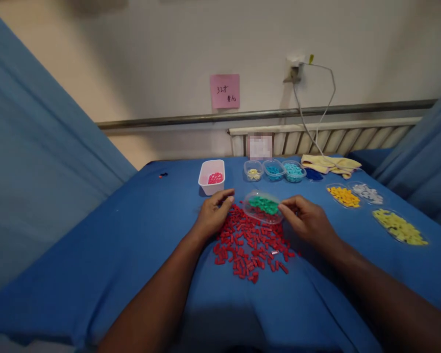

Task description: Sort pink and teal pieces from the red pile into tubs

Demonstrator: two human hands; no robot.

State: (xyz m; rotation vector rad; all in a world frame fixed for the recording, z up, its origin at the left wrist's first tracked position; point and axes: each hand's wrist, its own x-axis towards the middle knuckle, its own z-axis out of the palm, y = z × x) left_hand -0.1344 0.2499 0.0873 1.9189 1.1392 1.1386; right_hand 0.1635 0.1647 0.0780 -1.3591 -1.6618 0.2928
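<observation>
A heap of small red plastic pieces (248, 247) is spread on the blue cloth in front of me. Over its far side is a shallow clear plastic tray (259, 217) with green pieces (262, 204) in it. My right hand (305, 215) pinches the tray's right rim between thumb and fingers. At the left edge of the heap, my left hand (216, 212) has its fingers stretched forward and parted from the thumb, holding nothing that I can see. It is apart from the tray.
Behind my left hand stands a white tub (203, 180) with pink pieces. Clear containers of cream, blue (274, 170) and turquoise pieces line the back. Orange (343, 196), grey (367, 193) and yellow-green pieces (400, 226) lie in trays at right, near a yellow cloth (330, 165).
</observation>
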